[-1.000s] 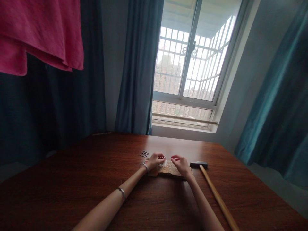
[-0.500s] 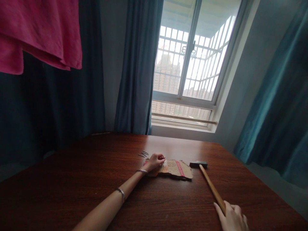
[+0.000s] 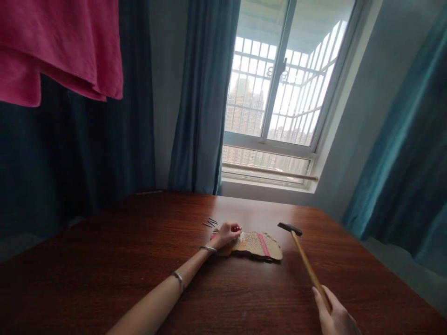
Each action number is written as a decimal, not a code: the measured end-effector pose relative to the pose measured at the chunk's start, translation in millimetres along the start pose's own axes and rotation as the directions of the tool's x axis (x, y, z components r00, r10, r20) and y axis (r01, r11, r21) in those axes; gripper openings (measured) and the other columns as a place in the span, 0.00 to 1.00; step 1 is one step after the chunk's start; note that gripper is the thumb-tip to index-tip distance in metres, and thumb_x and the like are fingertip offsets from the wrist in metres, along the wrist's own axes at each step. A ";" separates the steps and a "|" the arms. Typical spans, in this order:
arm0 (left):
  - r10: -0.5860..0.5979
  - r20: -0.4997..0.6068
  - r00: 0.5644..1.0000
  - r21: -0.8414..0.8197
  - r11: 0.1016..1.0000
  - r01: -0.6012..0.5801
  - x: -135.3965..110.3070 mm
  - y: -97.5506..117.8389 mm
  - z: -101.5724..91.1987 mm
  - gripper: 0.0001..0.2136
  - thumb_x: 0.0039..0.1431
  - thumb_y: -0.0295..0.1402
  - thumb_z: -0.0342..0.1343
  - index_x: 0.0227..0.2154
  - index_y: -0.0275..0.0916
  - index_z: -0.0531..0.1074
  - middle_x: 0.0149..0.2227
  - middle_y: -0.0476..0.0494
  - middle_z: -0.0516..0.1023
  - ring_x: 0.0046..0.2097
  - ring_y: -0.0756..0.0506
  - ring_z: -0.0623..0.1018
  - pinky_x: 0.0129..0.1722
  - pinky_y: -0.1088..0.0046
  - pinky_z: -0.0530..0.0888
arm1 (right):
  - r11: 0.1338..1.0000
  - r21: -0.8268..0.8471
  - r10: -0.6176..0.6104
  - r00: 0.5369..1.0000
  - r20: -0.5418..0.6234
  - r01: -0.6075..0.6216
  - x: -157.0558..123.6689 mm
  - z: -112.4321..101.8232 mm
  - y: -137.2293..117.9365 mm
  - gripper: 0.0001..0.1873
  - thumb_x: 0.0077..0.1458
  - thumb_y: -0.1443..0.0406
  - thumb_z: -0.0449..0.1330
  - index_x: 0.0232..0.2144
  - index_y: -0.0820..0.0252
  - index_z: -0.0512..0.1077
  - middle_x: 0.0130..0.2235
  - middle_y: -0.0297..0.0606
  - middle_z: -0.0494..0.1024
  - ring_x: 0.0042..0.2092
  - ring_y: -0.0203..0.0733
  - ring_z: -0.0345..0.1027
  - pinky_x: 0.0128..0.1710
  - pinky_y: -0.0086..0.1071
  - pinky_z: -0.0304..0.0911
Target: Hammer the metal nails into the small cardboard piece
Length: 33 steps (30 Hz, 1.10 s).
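My right hand [image 3: 337,311] is closed around the lower end of a hammer's [image 3: 309,267] wooden handle. The hammer's dark metal head is at the far end, to the right of a flat piece of cardboard [image 3: 253,244] and apart from it. That cardboard is torn at the edges, dotted with many small holes and crossed by a red printed stripe. Over its left part, my left hand [image 3: 226,234] pinches with thumb and fingers; whatever is between them is too small to make out. Several thin dark nails or metal pins [image 3: 210,223] lie just beyond the left hand.
Everything lies on a dark brown wooden table [image 3: 104,260]. Behind it stand a barred window [image 3: 272,93] and blue curtains [image 3: 199,102]. A pink cloth [image 3: 70,51] hangs at the upper left.
The hammer's head has risen a little and its tilt has changed, with my right hand still around the handle. My left hand stays pinched over the cardboard. The view has shifted slightly.
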<state>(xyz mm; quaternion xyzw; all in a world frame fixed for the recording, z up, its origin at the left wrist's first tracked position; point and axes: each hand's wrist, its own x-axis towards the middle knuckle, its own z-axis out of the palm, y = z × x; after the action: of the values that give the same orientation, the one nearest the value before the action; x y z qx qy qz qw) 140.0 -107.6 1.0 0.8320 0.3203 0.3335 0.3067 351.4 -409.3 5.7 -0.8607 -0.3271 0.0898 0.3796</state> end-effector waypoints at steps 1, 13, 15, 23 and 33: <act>-0.001 -0.002 1.000 -0.001 1.000 0.001 0.2 -0.8 0.5 0.11 0.47 0.36 0.52 0.28 0.33 0.74 0.25 0.47 0.74 0.28 0.51 0.70 0.28 0.79 0.63 | 0.987 0.161 0.004 1.000 0.001 -0.004 -3.8 4.8 -4.6 0.25 0.44 0.47 0.53 0.38 0.58 0.70 0.31 0.44 0.76 0.31 0.48 0.70 0.27 0.35 0.62; 0.013 -0.004 1.000 0.048 0.999 -0.012 -1.8 0.8 -0.2 0.09 0.48 0.35 0.52 0.26 0.35 0.73 0.25 0.49 0.74 0.28 0.51 0.69 0.29 0.79 0.62 | 0.591 0.738 -0.128 0.866 0.484 -0.325 -51.1 23.8 -94.1 0.39 0.33 0.47 0.64 0.47 0.60 0.65 0.18 0.27 0.65 0.11 0.22 0.44 0.09 0.19 0.37; 0.013 0.000 1.000 0.041 0.999 -0.013 -2.1 1.4 -0.5 0.09 0.48 0.35 0.52 0.27 0.35 0.73 0.25 0.49 0.74 0.28 0.51 0.69 0.29 0.79 0.62 | 0.581 0.747 -0.139 0.865 0.482 -0.322 -50.7 29.1 -98.1 0.41 0.33 0.48 0.64 0.48 0.61 0.64 0.18 0.27 0.64 0.11 0.21 0.44 0.09 0.18 0.37; 0.022 0.008 1.000 0.035 0.999 -0.022 -4.5 8.2 -4.8 0.08 0.47 0.33 0.52 0.25 0.34 0.73 0.24 0.49 0.74 0.29 0.50 0.69 0.28 0.79 0.62 | 0.587 0.756 -0.157 0.874 0.460 -0.292 -50.0 37.5 -101.1 0.40 0.36 0.48 0.63 0.50 0.61 0.63 0.18 0.26 0.63 0.11 0.21 0.41 0.09 0.18 0.37; 0.025 0.007 1.000 0.035 0.999 -0.026 -4.7 6.5 -4.3 0.08 0.47 0.33 0.52 0.25 0.35 0.73 0.25 0.48 0.74 0.29 0.50 0.70 0.28 0.78 0.63 | 0.611 0.737 -0.202 0.843 0.499 -0.289 -43.1 41.7 -97.0 0.40 0.38 0.48 0.62 0.52 0.60 0.61 0.19 0.26 0.62 0.13 0.20 0.40 0.10 0.18 0.36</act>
<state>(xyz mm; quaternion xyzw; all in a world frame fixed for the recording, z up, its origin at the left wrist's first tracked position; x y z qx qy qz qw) 136.2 -113.7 6.6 0.8423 0.3145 0.3290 0.2886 253.3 -363.4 41.8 -0.5506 -0.3233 0.4705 0.6091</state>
